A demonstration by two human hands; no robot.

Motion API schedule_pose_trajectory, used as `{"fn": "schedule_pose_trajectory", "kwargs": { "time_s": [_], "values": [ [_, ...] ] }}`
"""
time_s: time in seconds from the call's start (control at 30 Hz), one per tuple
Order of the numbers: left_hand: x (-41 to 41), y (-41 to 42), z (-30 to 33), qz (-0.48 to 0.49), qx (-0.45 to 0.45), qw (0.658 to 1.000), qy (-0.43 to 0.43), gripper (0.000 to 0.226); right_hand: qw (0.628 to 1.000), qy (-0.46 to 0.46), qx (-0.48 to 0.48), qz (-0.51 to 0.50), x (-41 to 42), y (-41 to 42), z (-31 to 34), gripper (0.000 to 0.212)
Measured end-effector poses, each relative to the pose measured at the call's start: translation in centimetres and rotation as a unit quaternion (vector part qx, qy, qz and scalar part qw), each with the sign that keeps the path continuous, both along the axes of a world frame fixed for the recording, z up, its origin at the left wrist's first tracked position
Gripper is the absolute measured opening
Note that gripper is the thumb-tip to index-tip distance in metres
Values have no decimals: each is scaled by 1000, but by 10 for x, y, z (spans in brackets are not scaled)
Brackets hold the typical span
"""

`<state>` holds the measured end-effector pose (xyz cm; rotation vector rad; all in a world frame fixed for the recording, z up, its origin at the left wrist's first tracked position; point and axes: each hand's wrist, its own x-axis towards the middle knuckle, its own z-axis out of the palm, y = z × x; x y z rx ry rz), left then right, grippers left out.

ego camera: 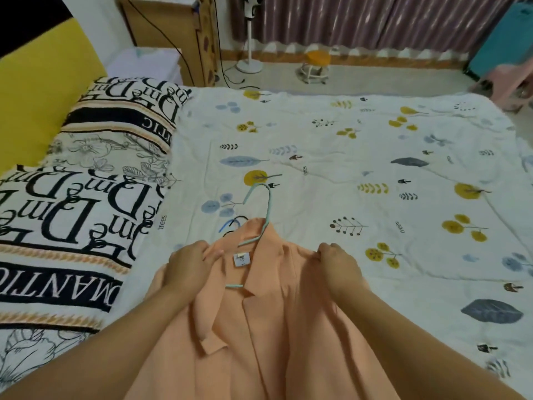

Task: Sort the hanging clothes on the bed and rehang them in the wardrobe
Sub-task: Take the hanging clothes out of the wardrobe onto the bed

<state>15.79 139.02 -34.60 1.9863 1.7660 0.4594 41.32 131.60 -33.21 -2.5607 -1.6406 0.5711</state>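
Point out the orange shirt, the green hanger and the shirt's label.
orange shirt [288, 327], head view, front panel below the collar.
green hanger [270, 203], head view, straight neck under the hook.
label [241, 259], head view, white tag inside the collar.

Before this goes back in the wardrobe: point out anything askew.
The pale green hanger sits crooked in the orange shirt: its hook leans left, one arm lies exposed across the open collar. Both hands grip the shoulders.
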Motion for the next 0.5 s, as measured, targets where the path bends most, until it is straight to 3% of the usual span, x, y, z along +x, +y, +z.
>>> {"fn": "schedule_pose_trajectory", "kwargs": {
  "time_s": [0.13, 0.2, 0.27, 0.37, 0.43, 0.5],
  "values": [
    [8, 4, -31, -22, -35, 994, 97, 22, 1000, 15, -14, -23, -4, 6, -40, 17],
    [9, -5, -44, -35, -21, 985, 165, 29, 999, 32, -24, -31, -11, 1, -61, 23],
    [6, -21, -59, -73, -4, 982, 173, 39, 999, 41, -15, -18, -19, -8, -75, 24],
    [-2, -40, -76, -154, 35, 966, 204, 36, 996, 12, -30, 83, -30, -23, -88, 28],
    [-4, -47, -73, -191, -45, 956, 220, 43, 988, -9, -96, 120, -34, -30, -92, 47],
    [-6, -46, -74, -214, -148, 934, 245, 52, 977, -19, -165, 132, -37, -29, -92, 48]
  ]
}}
